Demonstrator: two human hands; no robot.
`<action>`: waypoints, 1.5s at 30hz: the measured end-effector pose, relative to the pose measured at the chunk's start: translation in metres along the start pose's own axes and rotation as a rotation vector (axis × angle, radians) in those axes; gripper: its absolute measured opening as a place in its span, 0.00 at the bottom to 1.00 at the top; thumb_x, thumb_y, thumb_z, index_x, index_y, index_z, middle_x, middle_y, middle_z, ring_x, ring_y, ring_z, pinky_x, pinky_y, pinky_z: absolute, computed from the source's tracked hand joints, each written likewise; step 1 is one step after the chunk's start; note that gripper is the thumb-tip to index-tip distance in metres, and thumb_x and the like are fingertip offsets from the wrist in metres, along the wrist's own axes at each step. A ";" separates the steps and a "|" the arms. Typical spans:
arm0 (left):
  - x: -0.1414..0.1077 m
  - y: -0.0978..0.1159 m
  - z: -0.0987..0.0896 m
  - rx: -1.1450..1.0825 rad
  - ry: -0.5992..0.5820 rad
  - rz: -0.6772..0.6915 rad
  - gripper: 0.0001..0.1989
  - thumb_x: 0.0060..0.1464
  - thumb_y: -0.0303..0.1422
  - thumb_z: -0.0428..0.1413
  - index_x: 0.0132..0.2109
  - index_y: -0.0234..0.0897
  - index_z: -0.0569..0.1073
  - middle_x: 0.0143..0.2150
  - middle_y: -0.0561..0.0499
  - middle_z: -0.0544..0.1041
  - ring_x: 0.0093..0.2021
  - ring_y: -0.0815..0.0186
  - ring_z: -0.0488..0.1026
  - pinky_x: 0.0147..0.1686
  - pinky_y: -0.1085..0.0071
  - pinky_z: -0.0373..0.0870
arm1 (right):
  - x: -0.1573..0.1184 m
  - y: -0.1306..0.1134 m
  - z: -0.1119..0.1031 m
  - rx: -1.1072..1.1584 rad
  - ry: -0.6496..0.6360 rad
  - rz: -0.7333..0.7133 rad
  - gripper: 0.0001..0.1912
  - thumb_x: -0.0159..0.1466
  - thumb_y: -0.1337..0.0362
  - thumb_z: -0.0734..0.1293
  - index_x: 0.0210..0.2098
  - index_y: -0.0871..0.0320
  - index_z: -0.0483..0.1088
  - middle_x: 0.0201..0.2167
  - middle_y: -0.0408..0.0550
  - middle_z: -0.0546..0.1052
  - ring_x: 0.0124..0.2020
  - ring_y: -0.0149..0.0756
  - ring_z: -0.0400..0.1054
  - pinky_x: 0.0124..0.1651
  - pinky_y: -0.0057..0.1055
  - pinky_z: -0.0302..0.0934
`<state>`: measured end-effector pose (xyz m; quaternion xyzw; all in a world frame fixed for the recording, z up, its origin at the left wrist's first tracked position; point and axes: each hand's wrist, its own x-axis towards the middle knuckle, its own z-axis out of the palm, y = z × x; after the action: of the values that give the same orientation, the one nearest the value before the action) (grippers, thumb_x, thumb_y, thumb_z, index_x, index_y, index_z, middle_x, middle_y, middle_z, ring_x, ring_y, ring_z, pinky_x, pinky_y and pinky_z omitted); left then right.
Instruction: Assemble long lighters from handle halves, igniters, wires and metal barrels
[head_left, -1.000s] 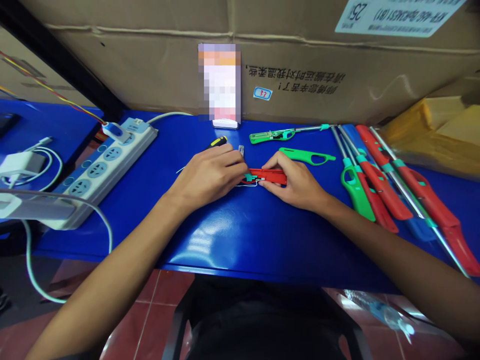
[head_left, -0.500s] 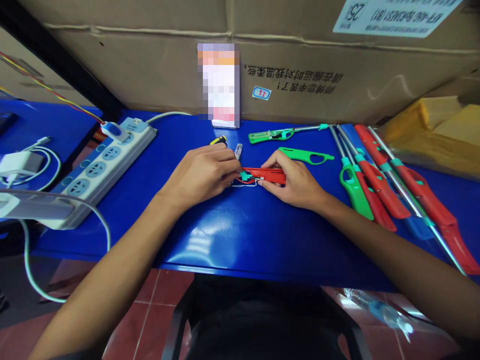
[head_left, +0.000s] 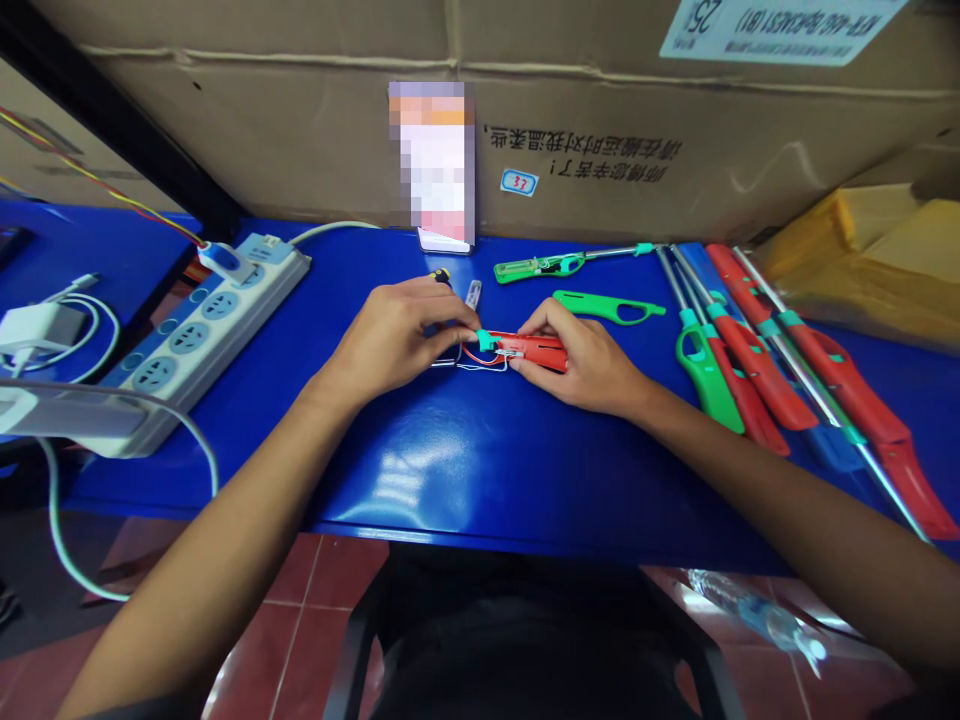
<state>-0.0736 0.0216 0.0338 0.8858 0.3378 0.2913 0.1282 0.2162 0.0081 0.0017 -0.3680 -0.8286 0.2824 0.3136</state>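
Note:
My right hand (head_left: 600, 368) holds the red casing (head_left: 546, 351) of a long-necked lighter between thumb and fingers. At the casing's left end, thumb and fingers of my left hand (head_left: 394, 335) pinch a small teal plastic piece (head_left: 489, 341). Thin white wires (head_left: 486, 368) loop along the casing's near side. A metal rod (head_left: 444, 364) shows just below my left fingers. Behind my left hand lie a small clear part (head_left: 473, 293) and a yellow-and-black handle (head_left: 441, 275), partly hidden. A loose green casing half (head_left: 600, 306) lies behind my right hand.
An opened green lighter (head_left: 529, 269) lies at the back. Several red, green and blue lighters (head_left: 780, 395) lie on the right. A phone (head_left: 446, 240) leans against the cardboard box (head_left: 300, 130). At left is a power strip (head_left: 202, 340) with cables; a yellow packet (head_left: 847, 260) is back right.
My left hand has shifted slightly left, and its fingers have straightened at the teal piece. More of that piece and the metal rod now show. The red casing has tilted slightly.

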 end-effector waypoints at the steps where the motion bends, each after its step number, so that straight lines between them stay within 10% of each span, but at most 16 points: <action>1: 0.000 0.000 0.000 -0.004 -0.002 -0.004 0.08 0.75 0.34 0.62 0.47 0.41 0.86 0.43 0.47 0.88 0.45 0.60 0.84 0.50 0.60 0.80 | 0.000 0.000 0.000 -0.001 0.002 0.001 0.13 0.71 0.56 0.75 0.48 0.49 0.68 0.43 0.46 0.84 0.39 0.44 0.80 0.40 0.40 0.68; 17: 0.001 0.009 -0.009 -0.081 -0.068 0.078 0.11 0.80 0.38 0.58 0.48 0.44 0.84 0.45 0.48 0.89 0.48 0.59 0.86 0.56 0.58 0.79 | -0.002 0.003 0.001 -0.036 -0.019 -0.002 0.12 0.71 0.57 0.73 0.50 0.50 0.68 0.44 0.47 0.84 0.41 0.45 0.79 0.43 0.40 0.69; 45: -0.003 0.018 -0.002 0.401 -0.123 0.087 0.15 0.80 0.34 0.53 0.49 0.39 0.85 0.47 0.45 0.85 0.47 0.57 0.83 0.40 0.63 0.77 | -0.002 0.008 0.002 -0.042 -0.047 0.026 0.15 0.73 0.52 0.74 0.51 0.49 0.68 0.47 0.49 0.84 0.43 0.47 0.81 0.44 0.41 0.71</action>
<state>-0.0675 0.0058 0.0422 0.9234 0.3419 0.1689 -0.0429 0.2193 0.0108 -0.0051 -0.3785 -0.8366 0.2775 0.2825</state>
